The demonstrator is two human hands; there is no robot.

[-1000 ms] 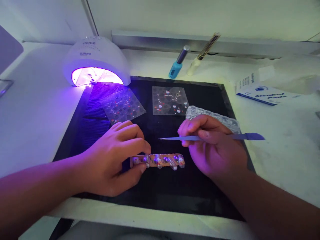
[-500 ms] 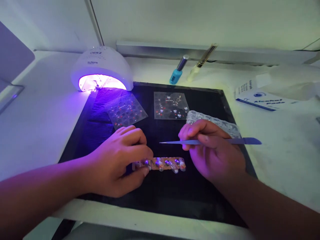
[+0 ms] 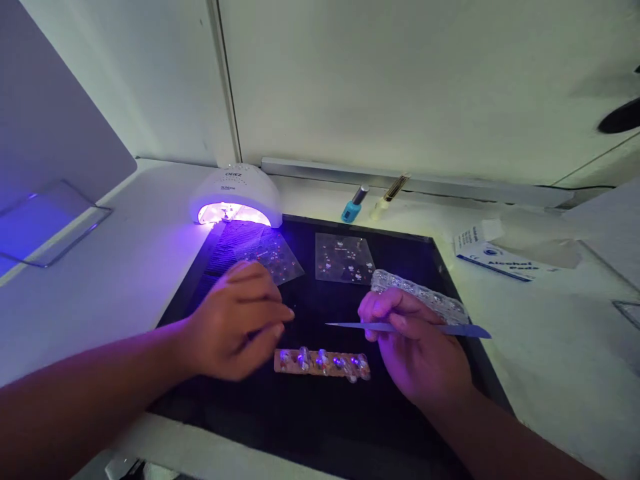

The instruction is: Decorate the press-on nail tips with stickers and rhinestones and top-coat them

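Note:
A tan strip (image 3: 311,364) lies on the black mat (image 3: 300,420), bearing several glossy fake nails (image 3: 323,361) with shiny decorations. My left hand (image 3: 245,323) is above and left of the strip, not touching it. Its fingers curl loosely, with thumb and index tips slightly apart and nothing visible between them; the hand is a little blurred. My right hand (image 3: 417,347) grips slim lilac tweezers (image 3: 465,330) sideways, their pointed tip facing left over the mat. Beyond the hands lie two clear sticker sheets (image 3: 345,259) (image 3: 273,257), the left one partly behind my left hand.
A lit UV nail lamp (image 3: 240,193) stands at the back left. A blue polish bottle (image 3: 352,212) and a pale bottle (image 3: 381,210) lean by the wall. Behind my right hand lies a clear compartment case (image 3: 425,293); an alcohol pads box (image 3: 500,260) is at the right.
My left hand has let go of the nail strip and moved up and left from it. The view has tilted upward. The tweezers stay in my right hand.

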